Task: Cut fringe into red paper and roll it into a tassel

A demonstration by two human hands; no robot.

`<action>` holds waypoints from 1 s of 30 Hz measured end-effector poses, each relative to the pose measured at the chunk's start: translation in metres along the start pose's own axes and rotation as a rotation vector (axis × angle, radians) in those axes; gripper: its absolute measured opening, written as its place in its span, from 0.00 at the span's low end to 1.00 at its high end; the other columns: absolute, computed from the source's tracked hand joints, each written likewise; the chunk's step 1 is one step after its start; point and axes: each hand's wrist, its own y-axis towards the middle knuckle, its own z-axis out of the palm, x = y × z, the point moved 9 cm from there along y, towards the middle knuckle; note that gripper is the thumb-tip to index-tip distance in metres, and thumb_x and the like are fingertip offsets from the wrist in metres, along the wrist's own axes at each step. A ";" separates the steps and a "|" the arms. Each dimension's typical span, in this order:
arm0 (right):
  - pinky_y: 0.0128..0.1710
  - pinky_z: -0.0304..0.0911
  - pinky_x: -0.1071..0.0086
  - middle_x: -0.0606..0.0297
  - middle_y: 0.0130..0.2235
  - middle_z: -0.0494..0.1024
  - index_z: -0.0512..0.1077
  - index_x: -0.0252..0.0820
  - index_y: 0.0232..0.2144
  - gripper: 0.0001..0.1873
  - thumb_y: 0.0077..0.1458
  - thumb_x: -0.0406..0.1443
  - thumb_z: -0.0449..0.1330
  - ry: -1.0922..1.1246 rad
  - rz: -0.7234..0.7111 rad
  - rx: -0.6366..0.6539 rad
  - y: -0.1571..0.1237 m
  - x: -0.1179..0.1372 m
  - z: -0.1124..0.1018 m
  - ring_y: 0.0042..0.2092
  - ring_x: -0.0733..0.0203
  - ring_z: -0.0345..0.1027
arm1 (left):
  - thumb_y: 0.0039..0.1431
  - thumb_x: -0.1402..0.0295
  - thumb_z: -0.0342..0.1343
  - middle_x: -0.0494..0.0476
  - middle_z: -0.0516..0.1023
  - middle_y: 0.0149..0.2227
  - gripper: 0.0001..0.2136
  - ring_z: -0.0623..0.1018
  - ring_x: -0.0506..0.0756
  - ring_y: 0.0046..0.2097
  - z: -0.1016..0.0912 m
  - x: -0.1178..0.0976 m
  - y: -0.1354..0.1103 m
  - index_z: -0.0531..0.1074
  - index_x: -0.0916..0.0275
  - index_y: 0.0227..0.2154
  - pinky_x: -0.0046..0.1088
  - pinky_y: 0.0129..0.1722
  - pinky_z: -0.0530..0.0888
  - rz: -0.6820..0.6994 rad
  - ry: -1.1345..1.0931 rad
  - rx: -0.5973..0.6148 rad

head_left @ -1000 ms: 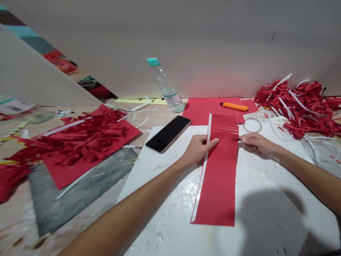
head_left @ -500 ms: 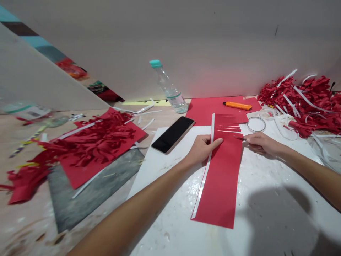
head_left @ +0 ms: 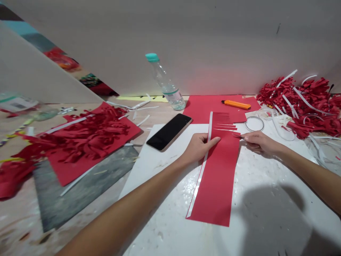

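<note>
A long strip of red paper (head_left: pixel 217 177) with a white band down its left edge slants above the white board. Several narrow slits run into its upper right side. My left hand (head_left: pixel 201 146) pinches the left edge, its thumb on top and the other fingers behind the paper. At the right edge, just below the slits, my right hand (head_left: pixel 259 142) is closed around small scissors (head_left: pixel 237 135). Their thin dark blades lie at the paper's edge, while my fingers hide the handles.
Behind the strip, an orange box cutter (head_left: pixel 237 104) lies on red sheets (head_left: pixel 202 106). A phone (head_left: pixel 170 131) and a leaning bottle (head_left: pixel 173 96) stand left of them. Red fringed paper is heaped at left (head_left: pixel 87 142) and right (head_left: pixel 306 103); a wire ring (head_left: pixel 254 123) lies nearby.
The camera view has shifted slightly, so most things appear a little further left. Both hands keep nearly the same places on the paper, and the scissors remain at its right edge.
</note>
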 end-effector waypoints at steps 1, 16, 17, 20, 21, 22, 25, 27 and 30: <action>0.15 0.32 0.73 0.78 0.18 0.48 0.63 0.41 0.24 0.17 0.57 0.44 0.61 0.003 0.004 -0.001 0.000 -0.001 -0.001 0.18 0.72 0.35 | 0.49 0.55 0.62 0.58 0.78 0.24 0.17 0.76 0.55 0.28 0.000 -0.001 0.000 0.77 0.68 0.25 0.28 0.26 0.71 0.012 0.022 0.003; 0.17 0.35 0.72 0.78 0.17 0.47 0.61 0.41 0.21 0.18 0.58 0.42 0.60 -0.052 -0.024 0.031 -0.004 0.005 0.005 0.19 0.72 0.37 | 0.51 0.51 0.58 0.50 0.63 0.17 0.22 0.63 0.48 0.22 -0.003 -0.004 0.005 0.65 0.65 0.16 0.25 0.21 0.58 0.138 0.233 0.009; 0.17 0.35 0.72 0.78 0.17 0.47 0.61 0.41 0.21 0.19 0.58 0.42 0.60 -0.056 -0.022 0.038 -0.004 0.004 0.006 0.19 0.72 0.37 | 0.52 0.51 0.58 0.49 0.62 0.17 0.22 0.62 0.48 0.22 -0.004 -0.004 0.005 0.64 0.64 0.16 0.25 0.21 0.57 0.145 0.249 0.003; 0.16 0.34 0.72 0.78 0.17 0.48 0.62 0.41 0.22 0.18 0.58 0.43 0.60 -0.062 -0.016 0.036 -0.003 0.004 0.005 0.19 0.72 0.37 | 0.53 0.51 0.56 0.49 0.63 0.18 0.22 0.62 0.48 0.23 -0.005 -0.003 0.005 0.65 0.65 0.17 0.25 0.22 0.57 0.158 0.271 -0.003; 0.16 0.34 0.72 0.78 0.17 0.48 0.62 0.40 0.22 0.18 0.58 0.43 0.60 -0.063 -0.013 0.031 -0.003 0.004 0.005 0.19 0.72 0.37 | 0.54 0.51 0.56 0.49 0.63 0.18 0.21 0.62 0.48 0.23 -0.005 -0.003 0.005 0.65 0.65 0.17 0.25 0.22 0.57 0.159 0.273 -0.004; 0.16 0.34 0.72 0.78 0.17 0.48 0.63 0.40 0.23 0.18 0.57 0.43 0.61 -0.062 -0.011 0.027 -0.003 0.004 0.004 0.19 0.72 0.37 | 0.54 0.51 0.56 0.49 0.62 0.18 0.21 0.62 0.48 0.23 -0.005 -0.003 0.006 0.65 0.64 0.17 0.25 0.22 0.57 0.159 0.275 -0.003; 0.16 0.34 0.72 0.78 0.17 0.48 0.66 0.39 0.24 0.16 0.57 0.43 0.60 -0.068 -0.009 0.021 -0.003 0.004 0.004 0.19 0.72 0.37 | 0.54 0.51 0.56 0.49 0.60 0.18 0.22 0.60 0.48 0.23 -0.005 -0.004 0.006 0.62 0.64 0.16 0.25 0.23 0.56 0.172 0.285 0.002; 0.16 0.34 0.73 0.78 0.17 0.48 0.67 0.39 0.25 0.15 0.58 0.42 0.60 -0.083 -0.007 0.031 -0.003 0.004 0.005 0.19 0.72 0.37 | 0.54 0.51 0.56 0.48 0.59 0.18 0.22 0.59 0.47 0.24 -0.004 -0.006 0.005 0.62 0.64 0.16 0.24 0.23 0.56 0.187 0.288 0.006; 0.16 0.35 0.73 0.78 0.17 0.49 0.62 0.40 0.21 0.18 0.58 0.42 0.59 -0.097 -0.008 0.044 -0.002 0.004 0.005 0.18 0.73 0.38 | 0.53 0.52 0.57 0.49 0.62 0.19 0.22 0.61 0.48 0.24 -0.003 -0.006 0.005 0.64 0.65 0.16 0.24 0.22 0.58 0.175 0.259 0.020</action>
